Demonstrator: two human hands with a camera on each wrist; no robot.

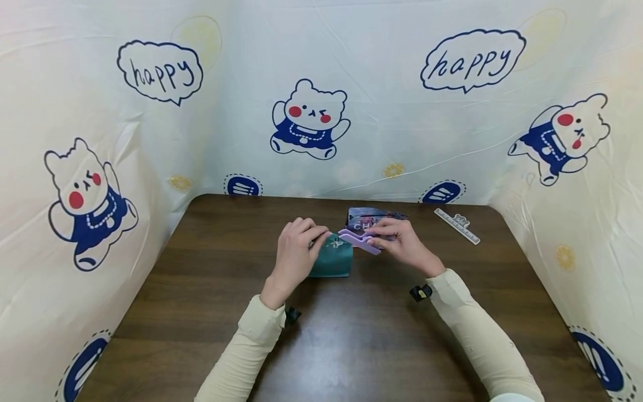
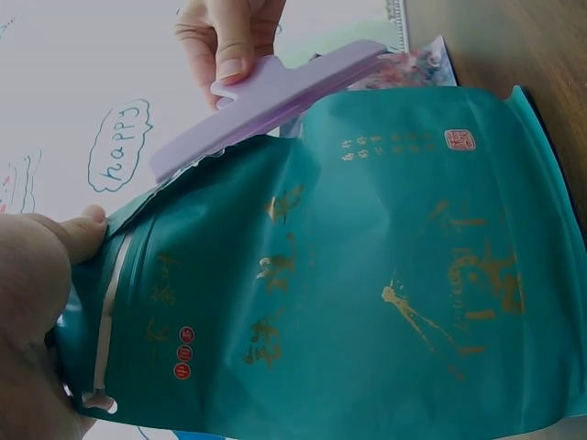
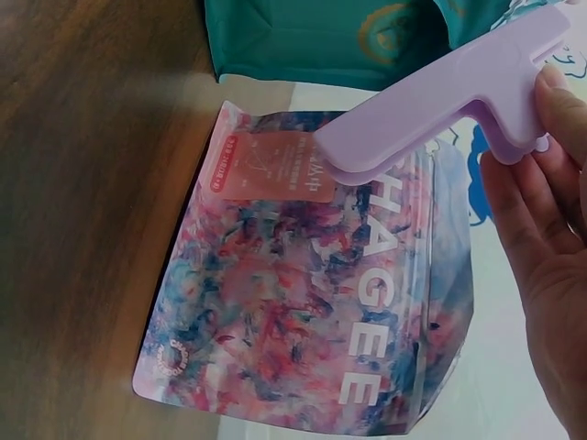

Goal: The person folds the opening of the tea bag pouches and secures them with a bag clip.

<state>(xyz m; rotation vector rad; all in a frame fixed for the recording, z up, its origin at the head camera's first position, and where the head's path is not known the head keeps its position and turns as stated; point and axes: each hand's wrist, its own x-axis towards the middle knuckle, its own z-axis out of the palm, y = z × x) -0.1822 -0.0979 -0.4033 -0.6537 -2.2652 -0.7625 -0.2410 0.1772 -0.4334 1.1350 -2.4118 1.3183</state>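
My left hand [image 1: 293, 251] grips the top corner of a green foil tea bag [image 2: 303, 275] with gold lettering, thumb on the front near the zip strip. The bag stands on the wooden table. To its right, my right hand [image 1: 402, 243] pinches the handles of a pale purple bag clip [image 3: 449, 96] between thumb and fingers. In the left wrist view the clip's long bar runs along the green bag's upper side edge and overlaps it. Just behind the clip stands a multicoloured pouch [image 3: 284, 293] marked CHAGEE, partly covered by the right hand in the head view.
A white clip with a ruler-like bar [image 1: 457, 226] lies at the back right of the table [image 1: 216, 335]. A pale curtain [image 1: 382, 123] with printed bears hangs along the table's back and both sides.
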